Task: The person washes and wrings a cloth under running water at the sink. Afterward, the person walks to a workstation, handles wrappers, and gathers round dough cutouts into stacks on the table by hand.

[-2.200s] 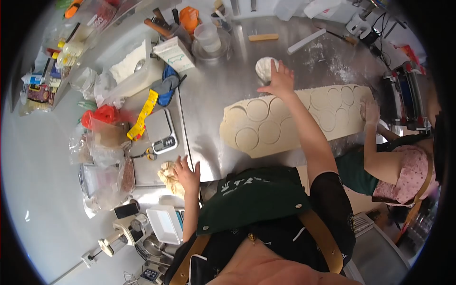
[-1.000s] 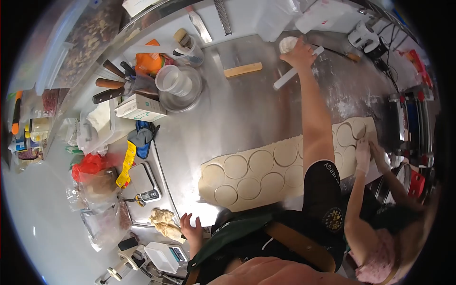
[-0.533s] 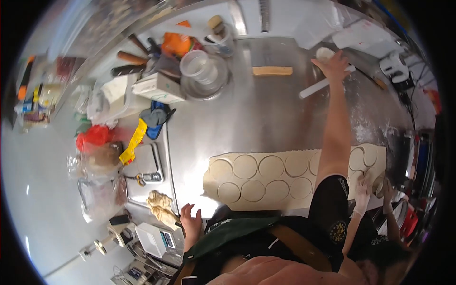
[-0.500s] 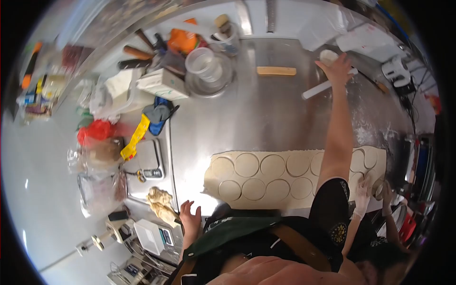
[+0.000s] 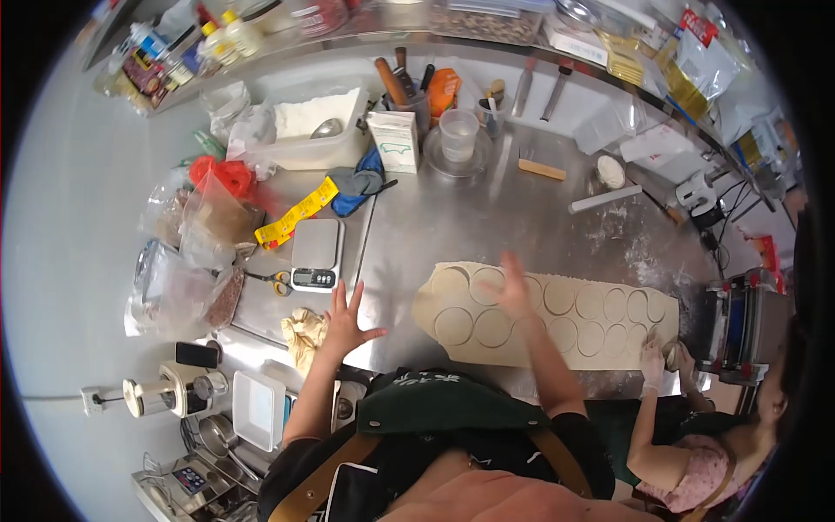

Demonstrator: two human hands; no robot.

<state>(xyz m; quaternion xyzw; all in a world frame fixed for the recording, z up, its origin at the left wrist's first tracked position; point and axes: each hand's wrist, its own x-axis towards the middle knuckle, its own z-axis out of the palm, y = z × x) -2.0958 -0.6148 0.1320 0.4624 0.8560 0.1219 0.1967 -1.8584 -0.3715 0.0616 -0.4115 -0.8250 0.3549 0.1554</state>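
A rolled sheet of dough lies on the steel table, marked with two rows of cut circles. My right hand is over the left part of the sheet, smeared by motion. Its thumb stands away from stretched fingers, and nothing shows in it. Whether it touches the dough I cannot tell. With fingers spread, my left hand hovers left of the sheet, holding nothing. Beside it are a crumpled piece of dough and a digital scale.
At right, a co-worker's gloved hands hold a round cutter at the sheet's end. A bowl of flour, a white rolling pin and a dough scraper lie behind. A flour tub stands back left.
My right hand has come back from the bowl of flour to above the left part of the dough. My left hand has risen, fingers spread. The view has swung left.
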